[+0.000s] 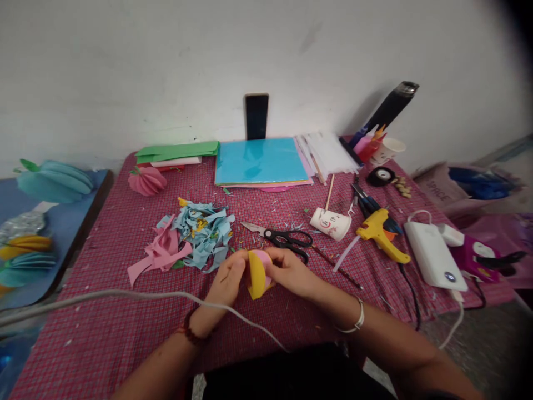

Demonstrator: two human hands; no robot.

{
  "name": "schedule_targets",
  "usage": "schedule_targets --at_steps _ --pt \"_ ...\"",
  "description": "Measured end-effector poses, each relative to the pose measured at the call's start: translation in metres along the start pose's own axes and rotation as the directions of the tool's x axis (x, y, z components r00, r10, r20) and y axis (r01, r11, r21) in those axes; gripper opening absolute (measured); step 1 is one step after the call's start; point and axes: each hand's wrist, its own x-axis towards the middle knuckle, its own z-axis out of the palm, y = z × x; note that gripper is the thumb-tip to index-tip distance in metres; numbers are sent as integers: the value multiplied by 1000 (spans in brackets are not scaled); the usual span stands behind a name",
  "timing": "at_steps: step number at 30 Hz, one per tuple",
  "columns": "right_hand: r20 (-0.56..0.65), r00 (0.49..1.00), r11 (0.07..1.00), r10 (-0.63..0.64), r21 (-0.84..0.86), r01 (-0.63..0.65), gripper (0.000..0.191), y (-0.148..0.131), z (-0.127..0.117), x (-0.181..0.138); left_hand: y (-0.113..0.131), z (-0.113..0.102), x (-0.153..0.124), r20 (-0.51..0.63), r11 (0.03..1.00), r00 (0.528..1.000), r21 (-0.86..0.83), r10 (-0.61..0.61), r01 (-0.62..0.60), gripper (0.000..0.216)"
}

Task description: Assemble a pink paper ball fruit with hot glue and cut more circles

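Observation:
Between my two hands, over the near middle of the table, is a folded yellow and pink paper piece [257,276]. My left hand [229,276] grips its left side, thumb and fingers closed on it. From the right, my right hand [288,271] pinches the pink part; its fingertips are partly hidden by the paper. Just beyond my hands lie black-handled scissors [287,239], blades pointing left. A heap of light blue paper scraps [205,230] and pink paper strips [162,253] sits to the left.
A yellow glue gun [382,236], a paper cup [332,223] on its side and a white power bank [433,253] lie at right. Blue sheets [260,162] and a phone [257,115] are at the back. A pink paper pumpkin [147,181] stands back left. A white cable [179,294] crosses in front.

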Motion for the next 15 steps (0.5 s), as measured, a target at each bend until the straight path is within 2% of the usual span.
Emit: schedule_targets --at_steps 2,5,10,15 --pt "-98 995 999 17 45 -13 24 1 -3 2 -1 0 1 59 997 997 -69 43 -39 60" --pt "-172 985 999 4 47 4 25 2 -7 5 2 5 3 108 991 993 -130 53 -39 56" --pt "-213 977 999 -5 47 16 26 2 -6 6 10 18 3 -16 999 999 -10 -46 46 59" --pt "-225 974 999 -26 31 34 28 0 -6 5 11 16 2 -45 997 997 22 -67 68 37"
